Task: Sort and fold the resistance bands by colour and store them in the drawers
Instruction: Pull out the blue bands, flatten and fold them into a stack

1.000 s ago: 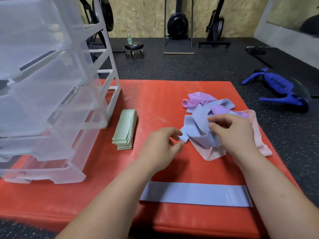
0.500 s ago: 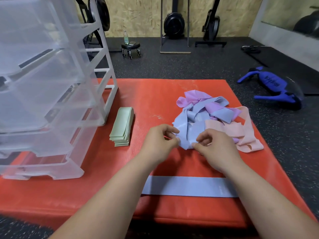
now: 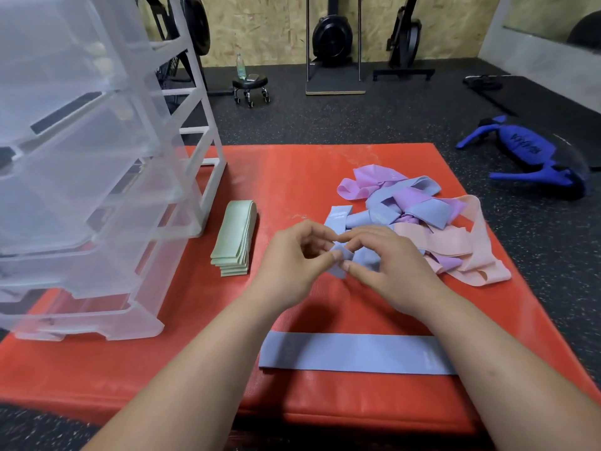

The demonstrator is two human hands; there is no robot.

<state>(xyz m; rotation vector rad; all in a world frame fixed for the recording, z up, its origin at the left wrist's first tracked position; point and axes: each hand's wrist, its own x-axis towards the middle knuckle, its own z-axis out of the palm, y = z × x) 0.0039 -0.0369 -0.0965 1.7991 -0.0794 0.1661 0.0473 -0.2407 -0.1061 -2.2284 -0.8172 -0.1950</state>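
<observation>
Both hands meet over a red mat (image 3: 292,177) that lies on the dark gym floor (image 3: 325,122). The left hand (image 3: 289,265) and the right hand (image 3: 390,265) each pinch the same blue band (image 3: 338,257) between thumb and curled fingers (image 3: 320,265). The two grips sit just beside each other at the near left edge of a tangled pile of bands (image 3: 419,213). The other fingers of both hands are bent inward, not spread.

The pile holds blue, lilac, pink and peach bands looped over one another, right of the mat's middle. A wide peach band (image 3: 471,255) trails along its right and near side.

A second blue band (image 3: 354,353) lies flat and straight across the near part of the mat, partly under the right forearm. A stack of folded green bands (image 3: 234,239) lies left of the hands, just beside the translucent drawer unit (image 3: 81,190). The unit stands on the left part of the mat, and its drawers jut toward the near side from a white frame.

Off the mat to the far right lies a blue piece of gym gear (image 3: 527,151). A small wheeled stool (image 3: 250,84) with a bottle (image 3: 239,65) on it stands well beyond the mat.
</observation>
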